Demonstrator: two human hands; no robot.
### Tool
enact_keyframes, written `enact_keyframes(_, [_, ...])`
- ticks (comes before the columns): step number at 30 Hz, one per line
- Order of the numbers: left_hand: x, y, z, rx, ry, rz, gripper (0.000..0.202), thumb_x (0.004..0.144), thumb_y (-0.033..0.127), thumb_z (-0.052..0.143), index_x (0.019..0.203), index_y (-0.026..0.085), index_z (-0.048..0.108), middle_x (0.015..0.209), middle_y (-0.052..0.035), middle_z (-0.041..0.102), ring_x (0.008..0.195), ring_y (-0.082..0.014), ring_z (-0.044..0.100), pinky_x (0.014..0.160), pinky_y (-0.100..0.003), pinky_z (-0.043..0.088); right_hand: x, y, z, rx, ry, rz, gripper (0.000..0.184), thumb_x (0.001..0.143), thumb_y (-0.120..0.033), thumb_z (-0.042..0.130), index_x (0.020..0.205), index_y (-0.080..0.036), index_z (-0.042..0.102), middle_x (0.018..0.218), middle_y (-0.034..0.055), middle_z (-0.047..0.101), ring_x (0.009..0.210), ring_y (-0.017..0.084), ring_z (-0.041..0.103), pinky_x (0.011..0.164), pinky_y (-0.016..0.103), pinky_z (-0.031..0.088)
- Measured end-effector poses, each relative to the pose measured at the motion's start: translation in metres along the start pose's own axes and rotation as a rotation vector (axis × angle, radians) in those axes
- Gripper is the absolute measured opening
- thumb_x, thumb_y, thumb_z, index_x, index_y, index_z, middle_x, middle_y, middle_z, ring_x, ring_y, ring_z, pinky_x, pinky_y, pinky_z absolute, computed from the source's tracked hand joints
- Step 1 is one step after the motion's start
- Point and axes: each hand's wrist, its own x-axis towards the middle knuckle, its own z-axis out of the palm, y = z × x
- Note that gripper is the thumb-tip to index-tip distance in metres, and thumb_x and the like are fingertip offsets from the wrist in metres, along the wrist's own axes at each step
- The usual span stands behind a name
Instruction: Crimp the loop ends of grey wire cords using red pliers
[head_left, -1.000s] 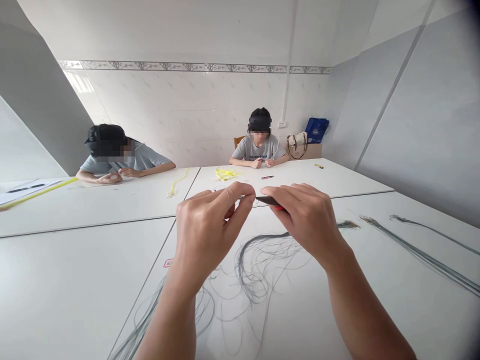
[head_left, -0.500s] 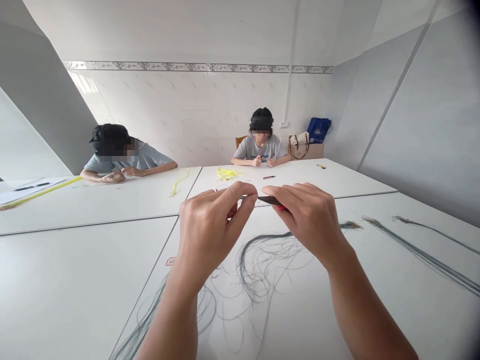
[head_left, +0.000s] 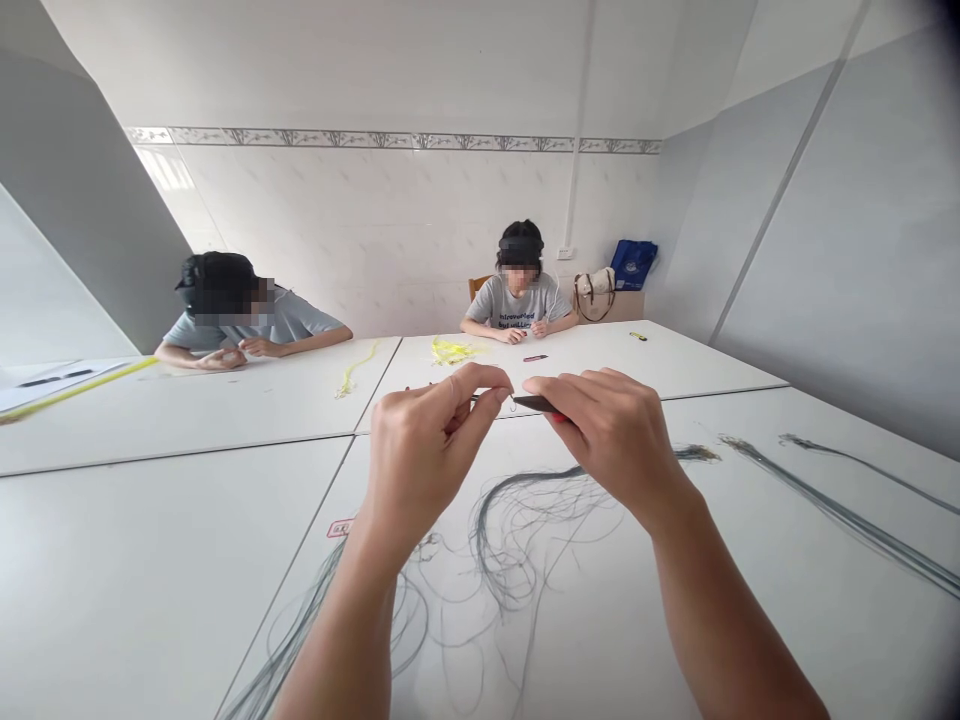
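Note:
My left hand point(head_left: 431, 445) is closed in a pinch, thumb against forefinger, on a small fishhook point(head_left: 513, 403) whose curved end shows just past the fingertips. A thin line loops over the left forefinger. My right hand point(head_left: 619, 440) is wrapped round a dark pointed tool point(head_left: 534, 403) with a bit of red under it; its exact kind is hidden by the fingers. The tool's tip points left and sits right beside the hook. Below the hands, a bundle of grey-green lines point(head_left: 484, 525) fans out in loose curls on the white table point(head_left: 600, 620).
More line bundles lie at right point(head_left: 847, 520) and under my left forearm point(head_left: 296, 630). A small red-bordered label point(head_left: 340, 528) is near the left wrist. Across the table sit two people with yellow strands point(head_left: 452, 351), a red cutter point(head_left: 535, 358) and a yellow cutter point(head_left: 637, 337).
The hook's curve shows more clearly below my left fingertips. Both hands keep their grips, and the view has shifted slightly. The person opposite has moved their hands a little.

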Motion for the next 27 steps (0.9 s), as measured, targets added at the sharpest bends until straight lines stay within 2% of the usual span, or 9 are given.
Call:
enact_keyframes(3, [0.002, -0.006, 0.000, 0.044, 0.085, -0.040, 0.010, 0.093, 0.018, 0.065, 0.086, 0.021, 0.070, 0.054, 0.0095, 0.023, 0.048, -0.0073, 0.022, 0.047, -0.022, 0.026, 0.000, 0.001, 0.000, 0.096, 0.052, 0.024, 0.021, 0.095, -0.006, 0.051, 0.099, -0.017, 0.069, 0.079, 0.0008, 0.072, 0.063, 0.011, 0.054, 0.066, 0.028, 0.039])
enact_keyframes(6, [0.003, -0.009, -0.001, 0.034, 0.134, -0.072, 0.009, 0.091, 0.017, 0.066, 0.084, 0.021, 0.069, 0.054, 0.0095, 0.022, 0.047, -0.0071, 0.022, 0.047, -0.023, 0.025, 0.001, -0.004, 0.000, 0.395, 0.060, 0.211, 0.017, 0.098, -0.016, 0.054, 0.102, -0.019, 0.070, 0.077, 0.0001, 0.068, 0.067, 0.011, 0.057, 0.068, 0.026, 0.044])
enact_keyframes(9, [0.003, -0.006, 0.003, 0.030, 0.126, -0.029, 0.007, 0.090, 0.017, 0.068, 0.085, 0.022, 0.069, 0.053, 0.0096, 0.023, 0.047, -0.0064, 0.024, 0.047, -0.022, 0.025, 0.004, -0.008, 0.005, 0.845, -0.036, 0.451, 0.021, 0.101, -0.034, 0.055, 0.105, -0.020, 0.069, 0.073, -0.0006, 0.064, 0.062, 0.010, 0.052, 0.059, 0.024, 0.044])
enact_keyframes(11, [0.002, -0.001, 0.008, 0.066, 0.129, 0.028, 0.008, 0.090, 0.017, 0.069, 0.084, 0.023, 0.069, 0.052, 0.0098, 0.025, 0.046, -0.0057, 0.024, 0.046, -0.021, 0.025, 0.005, -0.008, 0.010, 1.120, -0.113, 0.530, 0.026, 0.100, -0.043, 0.056, 0.103, -0.020, 0.068, 0.075, 0.0001, 0.064, 0.060, 0.009, 0.049, 0.055, 0.024, 0.042])
enact_keyframes(13, [0.000, 0.001, 0.013, 0.107, 0.128, 0.080, 0.009, 0.090, 0.017, 0.069, 0.084, 0.023, 0.069, 0.052, 0.0100, 0.027, 0.045, -0.0054, 0.024, 0.047, -0.020, 0.025, 0.007, -0.006, 0.014, 1.280, -0.153, 0.563, 0.028, 0.098, -0.046, 0.059, 0.097, -0.019, 0.065, 0.077, 0.0006, 0.064, 0.059, 0.009, 0.047, 0.053, 0.024, 0.040])
enact_keyframes(18, [-0.001, -0.001, 0.017, 0.150, 0.093, 0.135, 0.009, 0.092, 0.015, 0.066, 0.087, 0.022, 0.069, 0.050, 0.0105, 0.032, 0.045, -0.0055, 0.029, 0.047, -0.021, 0.026, 0.008, -0.004, 0.015, 1.286, -0.115, 0.584, 0.026, 0.096, -0.043, 0.064, 0.086, -0.019, 0.062, 0.073, -0.0001, 0.062, 0.060, 0.009, 0.045, 0.054, 0.024, 0.037])
enact_keyframes(23, [0.000, -0.001, 0.015, 0.184, 0.119, 0.119, 0.012, 0.092, 0.017, 0.064, 0.082, 0.021, 0.068, 0.048, 0.0105, 0.036, 0.043, -0.0050, 0.034, 0.047, -0.021, 0.027, 0.007, -0.008, 0.013, 1.283, -0.142, 0.615, 0.028, 0.094, -0.047, 0.066, 0.092, -0.019, 0.064, 0.075, 0.0005, 0.063, 0.058, 0.009, 0.042, 0.052, 0.024, 0.035])
enact_keyframes(27, [0.000, 0.001, 0.016, 0.221, 0.114, 0.135, 0.014, 0.093, 0.018, 0.062, 0.082, 0.021, 0.069, 0.047, 0.0101, 0.042, 0.042, -0.0052, 0.035, 0.046, -0.021, 0.027, 0.006, -0.010, 0.014, 1.213, -0.130, 0.657, 0.025, 0.090, -0.043, 0.070, 0.089, -0.019, 0.064, 0.071, -0.0006, 0.061, 0.058, 0.009, 0.044, 0.050, 0.022, 0.034])
